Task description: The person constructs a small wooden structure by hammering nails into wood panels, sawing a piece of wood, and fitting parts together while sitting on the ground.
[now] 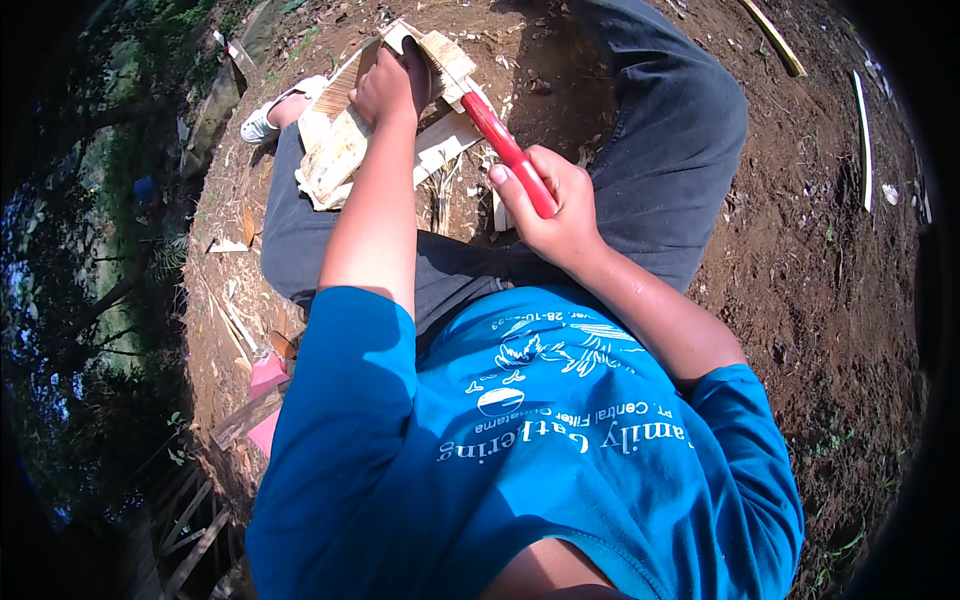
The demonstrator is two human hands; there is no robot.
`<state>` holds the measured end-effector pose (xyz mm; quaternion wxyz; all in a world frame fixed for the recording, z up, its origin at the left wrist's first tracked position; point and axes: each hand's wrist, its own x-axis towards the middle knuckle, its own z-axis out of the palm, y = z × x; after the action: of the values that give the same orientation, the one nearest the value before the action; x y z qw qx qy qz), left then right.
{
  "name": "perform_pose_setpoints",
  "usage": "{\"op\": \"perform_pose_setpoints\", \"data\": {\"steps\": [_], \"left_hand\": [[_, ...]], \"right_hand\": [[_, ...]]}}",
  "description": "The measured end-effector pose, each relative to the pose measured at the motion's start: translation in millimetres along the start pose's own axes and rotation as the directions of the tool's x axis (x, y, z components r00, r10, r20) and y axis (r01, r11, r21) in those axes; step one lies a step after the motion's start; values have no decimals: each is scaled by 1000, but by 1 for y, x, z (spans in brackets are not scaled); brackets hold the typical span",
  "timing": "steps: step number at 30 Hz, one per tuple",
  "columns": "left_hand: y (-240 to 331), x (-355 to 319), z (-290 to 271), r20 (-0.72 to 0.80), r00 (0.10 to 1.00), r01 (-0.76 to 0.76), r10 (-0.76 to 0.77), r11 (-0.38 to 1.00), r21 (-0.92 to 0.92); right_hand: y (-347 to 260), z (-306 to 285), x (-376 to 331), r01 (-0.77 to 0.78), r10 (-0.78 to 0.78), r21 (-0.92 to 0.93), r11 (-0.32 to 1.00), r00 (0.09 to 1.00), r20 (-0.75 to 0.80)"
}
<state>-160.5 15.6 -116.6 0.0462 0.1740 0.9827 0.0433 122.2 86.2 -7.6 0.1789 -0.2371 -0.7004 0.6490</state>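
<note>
Plainly, a cutting stroke is under way: the left hand (pixel 392 85) presses closed on pale split wood pieces (pixel 345 150) propped over the left knee, while the right hand (pixel 550 205) is clamped on a red-handled blade (pixel 505 150) angled into them. The next stroke likely needs left fingers clear. Left arm extended; right elbow bent.

left hand (pixel 392 85) gripping, arm extended | right hand (pixel 548 205) fisted, elbow bent

Outdoors, bright sun. Sit on bare brown dirt (pixel 820 280) w/ wood scraps (pixel 865 140); trees (pixel 60 300) at my left, shaded.
</note>
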Motion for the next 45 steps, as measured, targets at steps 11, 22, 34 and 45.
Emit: {"op": "perform_pose_setpoints", "data": {"steps": [11, 22, 34, 45], "left_hand": [[-3, 3, 16, -127, 991, -30, 35, 999, 39], [-2, 1, 5, -41, 999, -10, 11, 1000, 27], [11, -10, -6, -53, 999, -11, 12, 1000, 17], [-6, 3, 12, -102, 993, -65, 67, 997, 29]], "right_hand": [[-3, 4, 13, 48, -48, -23, 999, 999, 12], [-2, -8, 12, -12, 14, -48, 999, 999, 33], [-10, -22, -24, -31, 35, -52, 998, 997, 68], [-19, 2, 2, -78, 78, -13, 997, 996, 51]]}}
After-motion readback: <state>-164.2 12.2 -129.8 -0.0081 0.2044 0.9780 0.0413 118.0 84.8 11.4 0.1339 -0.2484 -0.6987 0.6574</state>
